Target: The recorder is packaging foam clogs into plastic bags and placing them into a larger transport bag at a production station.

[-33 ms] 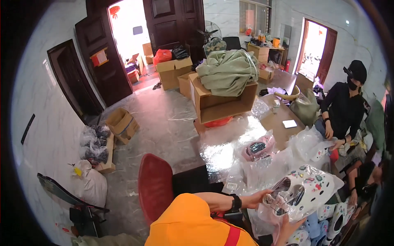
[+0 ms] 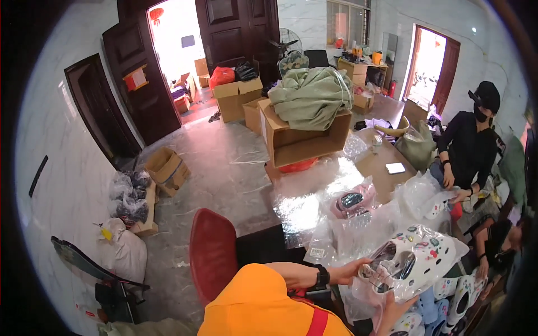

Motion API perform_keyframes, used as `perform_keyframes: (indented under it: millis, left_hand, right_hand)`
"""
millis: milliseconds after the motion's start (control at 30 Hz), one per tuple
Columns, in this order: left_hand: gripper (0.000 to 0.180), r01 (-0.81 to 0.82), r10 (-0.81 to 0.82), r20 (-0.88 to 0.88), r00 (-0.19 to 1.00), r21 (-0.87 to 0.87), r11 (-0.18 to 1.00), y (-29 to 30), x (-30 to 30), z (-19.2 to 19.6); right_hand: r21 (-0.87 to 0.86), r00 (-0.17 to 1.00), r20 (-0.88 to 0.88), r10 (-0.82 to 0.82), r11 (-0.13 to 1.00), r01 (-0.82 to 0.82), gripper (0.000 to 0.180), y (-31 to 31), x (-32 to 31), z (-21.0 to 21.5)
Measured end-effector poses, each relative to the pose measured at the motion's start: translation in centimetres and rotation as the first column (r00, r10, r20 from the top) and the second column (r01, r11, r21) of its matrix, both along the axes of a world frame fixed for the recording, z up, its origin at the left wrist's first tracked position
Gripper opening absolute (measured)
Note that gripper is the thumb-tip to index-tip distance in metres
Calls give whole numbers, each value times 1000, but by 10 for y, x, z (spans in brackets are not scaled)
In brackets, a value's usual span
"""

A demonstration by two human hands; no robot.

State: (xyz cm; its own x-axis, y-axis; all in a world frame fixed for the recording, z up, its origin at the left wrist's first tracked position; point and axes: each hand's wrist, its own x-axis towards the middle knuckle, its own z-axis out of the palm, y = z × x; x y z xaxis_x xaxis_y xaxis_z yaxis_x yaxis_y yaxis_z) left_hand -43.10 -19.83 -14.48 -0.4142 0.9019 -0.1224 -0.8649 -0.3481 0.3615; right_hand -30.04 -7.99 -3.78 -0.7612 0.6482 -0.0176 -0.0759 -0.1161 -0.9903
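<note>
A pair of white clogs (image 2: 426, 255) with colourful charms sits in a clear plastic bag, tilted above the near right of the table. My left hand (image 2: 349, 272) is closed on the heel end of the bagged clogs, fingers partly hidden by the plastic. From below, my right hand (image 2: 392, 313) supports the same bundle, its fingers partly covered by it. Beyond them a bagged pink clog (image 2: 353, 201) lies among flat clear plastic bags (image 2: 361, 232). Loose white clogs (image 2: 462, 297) and blue clogs (image 2: 430, 309) are heaped at the lower right.
A person in black (image 2: 469, 145) handles a bagged white clog across the table; another person's arm (image 2: 483, 252) reaches in at the right. An open carton (image 2: 311, 150) carrying green cloth stands on the table's far end. A white phone (image 2: 395, 168) lies nearby. A red chair (image 2: 212, 252) stands at my left.
</note>
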Motion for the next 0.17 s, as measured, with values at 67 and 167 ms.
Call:
perform_keyframes:
  millis: [67, 167]
  left_hand:
    - [44, -13, 12, -6, 1000, -25, 1000, -5, 14, 10]
    - [45, 4, -4, -2, 1000, -9, 1000, -16, 32, 27]
  right_hand:
    - [-44, 1000, 24, 14, 999, -13, 92, 0, 7, 3]
    - [-187, 996, -28, 82, 979, -86, 85, -4, 16, 8]
